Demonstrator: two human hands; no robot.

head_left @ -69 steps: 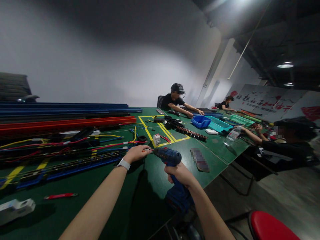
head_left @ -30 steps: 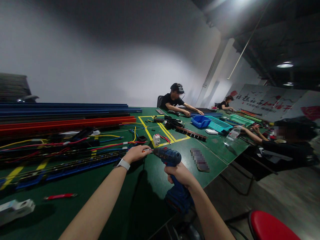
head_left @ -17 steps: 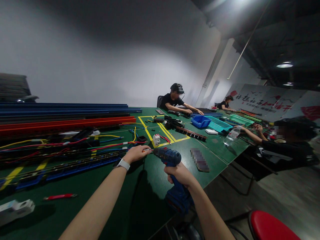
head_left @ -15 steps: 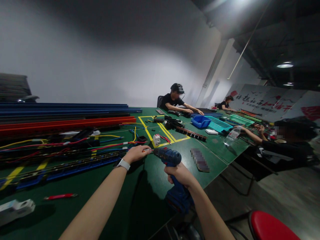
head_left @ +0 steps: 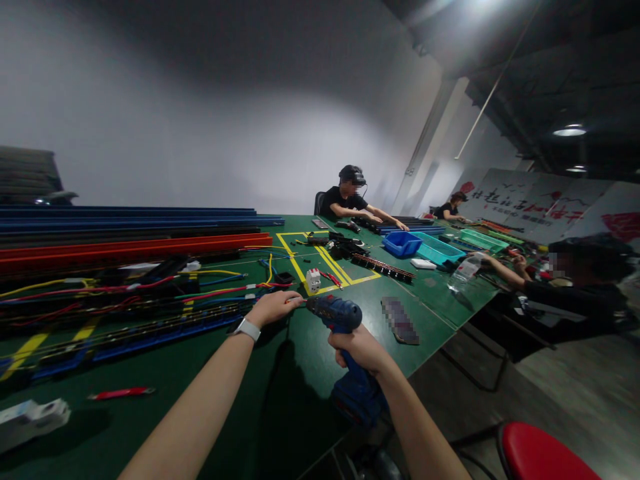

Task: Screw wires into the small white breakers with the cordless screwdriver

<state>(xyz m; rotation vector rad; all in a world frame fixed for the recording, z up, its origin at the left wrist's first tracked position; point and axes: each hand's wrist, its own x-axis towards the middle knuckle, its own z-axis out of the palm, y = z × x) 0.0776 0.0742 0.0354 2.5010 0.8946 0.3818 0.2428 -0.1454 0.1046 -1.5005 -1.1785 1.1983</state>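
Observation:
A blue cordless drill is in my right hand, its fingers wrapped round the handle and its nose pointing left. My left hand, with a grey watch on the wrist, is closed in a pinch right at the drill's tip. Whatever sits between those fingertips is too small to name. Just beyond them a white circuit breaker with red marks stands on the green table. Short red cables lie beside the breaker.
Wired busbar assemblies and orange rails fill the left. Another breaker and a red cable lie near-left. A phone, blue bin and clear bottle are rightward. Co-workers sit at the far and right sides.
My hands and the drill stay almost in the same place. The co-worker across the table has shifted slightly.

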